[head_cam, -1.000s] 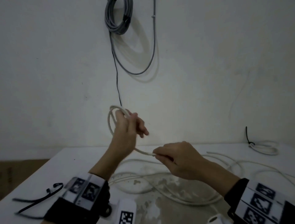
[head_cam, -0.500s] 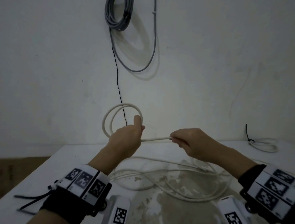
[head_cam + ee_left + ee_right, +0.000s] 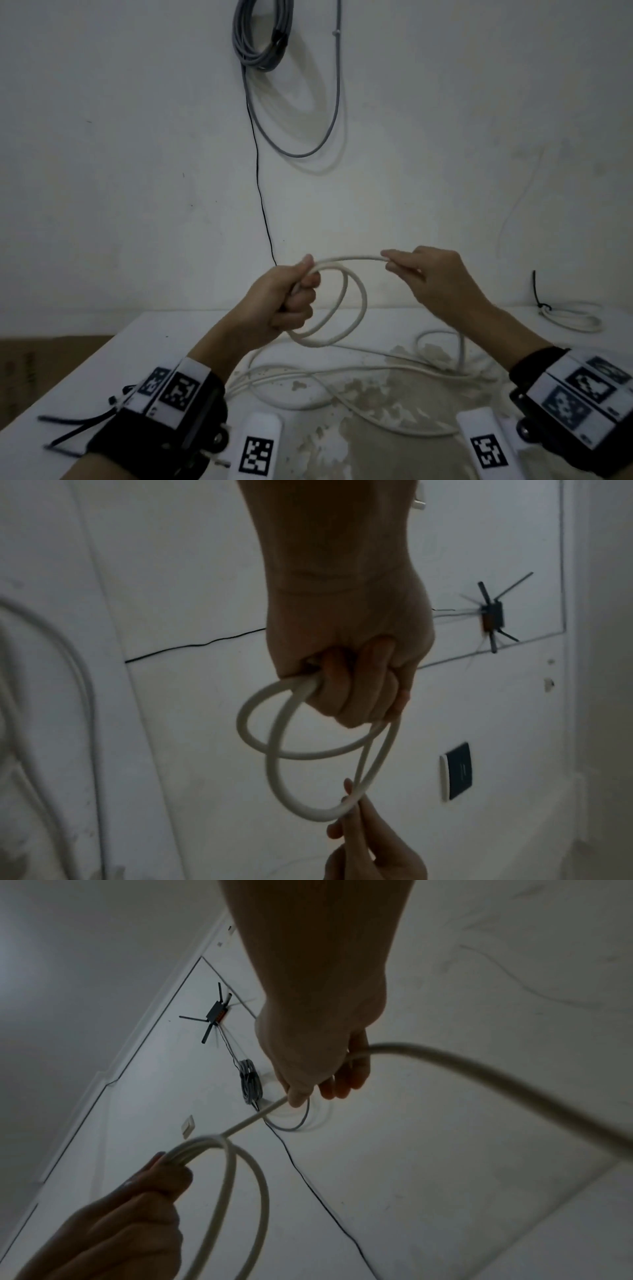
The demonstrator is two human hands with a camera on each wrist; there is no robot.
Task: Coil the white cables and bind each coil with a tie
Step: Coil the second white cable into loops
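My left hand (image 3: 294, 298) is clenched round a small coil of white cable (image 3: 356, 308) held up above the white table (image 3: 113, 363); two loops hang from the fist (image 3: 352, 691). My right hand (image 3: 421, 277) pinches the same cable (image 3: 253, 1115) a short way to the right, with a taut stretch (image 3: 349, 259) between the hands. The rest of the cable lies in loose curves on the table (image 3: 342, 373). A second white coil (image 3: 572, 318) bound with a black tie (image 3: 537, 294) lies at the far right. Black ties (image 3: 75, 428) lie at the left edge.
A grey cable bundle (image 3: 263, 37) hangs on the wall above, with a thin black wire (image 3: 260, 192) running down from it. The tabletop paint is worn in the middle (image 3: 359, 428). White wrist-camera housings (image 3: 257, 448) sit low in the head view.
The left hand has turned so the coil now hangs down to the right of the fist instead of standing above it. The right hand has risen and carried the cable up level with the left.
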